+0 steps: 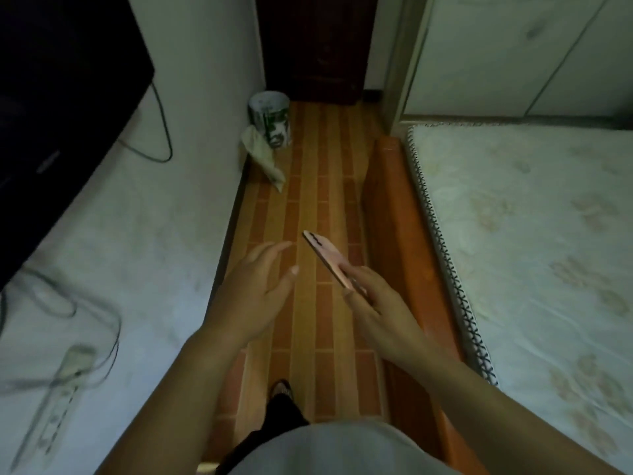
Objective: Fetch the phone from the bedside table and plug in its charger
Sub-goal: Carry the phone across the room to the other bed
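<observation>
The phone (325, 260) is slim and pink, seen nearly edge-on with its back upward and a dark camera strip near its far end; it is held in the air above the floor (308, 186), tilted, its near end gripped by the right hand (376, 303). The floor is a narrow strip of orange and tan brick-pattern covering. Left of the phone runs a white-covered surface (137, 252) carrying a blurred power strip (51, 399) with cables and, at its far end, a dark screen (61, 97). Right of the phone lies a bed (531, 252) with a pale flowered sheet and an orange wooden side rail. Beyond the phone a patterned bin (270, 118) stands against the wall beside a dark door. The right hand pinches the phone's lower end between thumb and fingers. The left hand (257, 289) hovers just left of the phone, not touching it, palm turned inward, fingers spread and slightly curled.
</observation>
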Motion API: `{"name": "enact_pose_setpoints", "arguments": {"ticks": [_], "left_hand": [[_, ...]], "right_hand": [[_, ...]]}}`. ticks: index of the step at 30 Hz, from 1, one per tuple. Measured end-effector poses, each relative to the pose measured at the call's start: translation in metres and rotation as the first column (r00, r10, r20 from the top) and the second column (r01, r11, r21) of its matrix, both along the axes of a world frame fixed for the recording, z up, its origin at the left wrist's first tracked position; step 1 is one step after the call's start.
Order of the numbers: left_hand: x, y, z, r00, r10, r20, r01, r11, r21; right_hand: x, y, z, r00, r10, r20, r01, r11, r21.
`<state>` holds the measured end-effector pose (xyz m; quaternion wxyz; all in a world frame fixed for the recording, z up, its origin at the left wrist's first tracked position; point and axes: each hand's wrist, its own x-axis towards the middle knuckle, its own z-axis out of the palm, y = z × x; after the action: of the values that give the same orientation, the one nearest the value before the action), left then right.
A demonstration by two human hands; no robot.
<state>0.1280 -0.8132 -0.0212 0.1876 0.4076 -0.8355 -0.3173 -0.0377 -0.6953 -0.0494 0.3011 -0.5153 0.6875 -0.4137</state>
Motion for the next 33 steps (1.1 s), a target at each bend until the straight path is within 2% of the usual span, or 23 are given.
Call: {"name": "enact_pose_setpoints", "arguments": {"ticks": [8,16,25,28,33], "left_hand": [[-0.086,-0.192,0.008,0.978,-0.204,0.038,0.206,0.977,-0.054],[-0.231,-0.349,-0.008,0.927,-0.371,0.059,0.372,0.928,-0.012],[-0.378,-0.544,0.007,0.944,-0.321,0.075,0.324,0.946,-0.031],[-0.411,-0.602,0.01,0.952,-0.302,0.052,0.305,0.951,-0.046],[-0.471,-0.704,0.011,0.955,-0.297,0.028,0.298,0.953,-0.062]], "right_hand": [[-0.059,-0.157,0.012,0.97,-0.243,0.031,0.242,0.97,0.013],[-0.175,-0.312,0.002,0.91,-0.41,0.058,0.412,0.911,-0.024],[-0.344,-0.512,0.012,0.938,-0.34,0.072,0.343,0.939,-0.035],[-0.382,-0.571,0.018,0.939,-0.322,0.122,0.328,0.944,-0.031],[-0.438,-0.672,0.024,0.946,-0.3,0.123,0.31,0.948,-0.073]]}}
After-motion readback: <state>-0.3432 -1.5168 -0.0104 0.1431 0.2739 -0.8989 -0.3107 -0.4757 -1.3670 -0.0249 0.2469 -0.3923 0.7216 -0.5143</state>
